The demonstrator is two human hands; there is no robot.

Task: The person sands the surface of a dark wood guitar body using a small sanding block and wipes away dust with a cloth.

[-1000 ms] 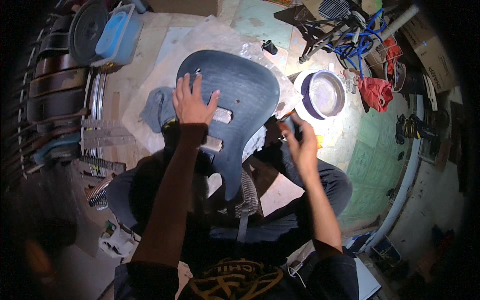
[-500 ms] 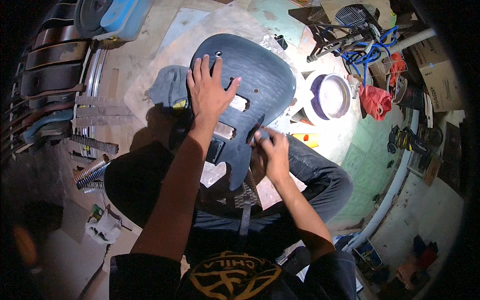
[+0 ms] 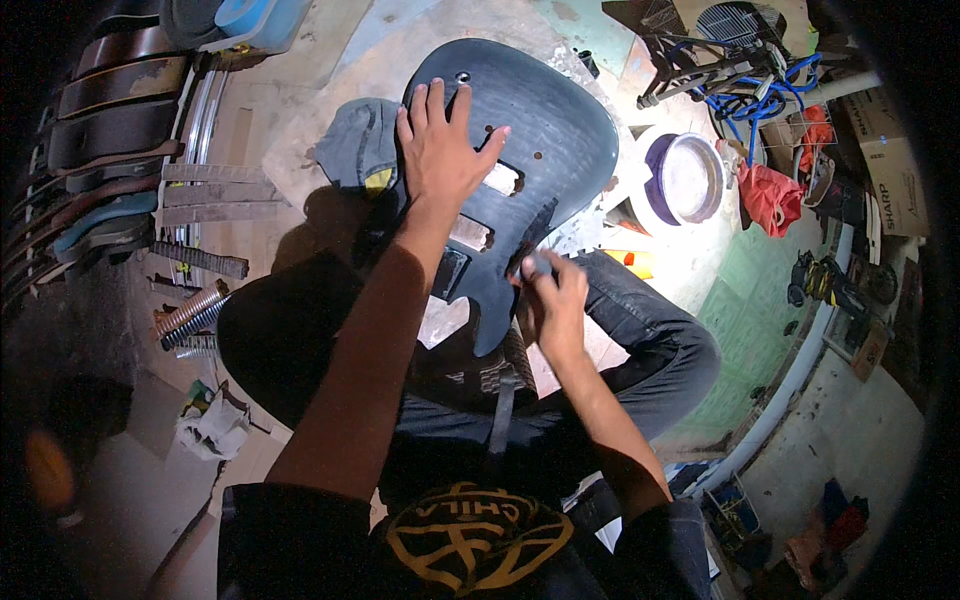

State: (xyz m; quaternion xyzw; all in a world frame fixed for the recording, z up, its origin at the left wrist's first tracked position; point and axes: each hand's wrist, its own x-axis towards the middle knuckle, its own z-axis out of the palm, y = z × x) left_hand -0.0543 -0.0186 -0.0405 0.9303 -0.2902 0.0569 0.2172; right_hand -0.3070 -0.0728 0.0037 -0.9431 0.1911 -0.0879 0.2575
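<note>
A dark grey electric guitar body [image 3: 515, 95] with cut cavities lies tilted across my lap and the pale board. My left hand [image 3: 443, 150] rests spread on its upper face, fingertips near a small hole. Pressed to the lower right edge of the body, my right hand [image 3: 552, 300] grips a small dark block [image 3: 538, 264], probably with sandpaper, though its detail is blurred. Along that edge the surface shows a darker, wet-looking streak. Left of the body is a bunched grey cloth [image 3: 350, 140].
A round basin [image 3: 690, 180] with pale liquid sits at the right, near a red cloth [image 3: 768, 200] and tangled blue hose [image 3: 760, 115]. Guitar bodies [image 3: 110, 140] are racked along the left. A blue plastic tub [image 3: 262, 22] stands at the far back left; cardboard boxes [image 3: 888, 185] are at right.
My right hand has moved left from beside the body onto its edge with the block, where a dark streak now shows. The body sits higher and further right in view, my left hand still on it.
</note>
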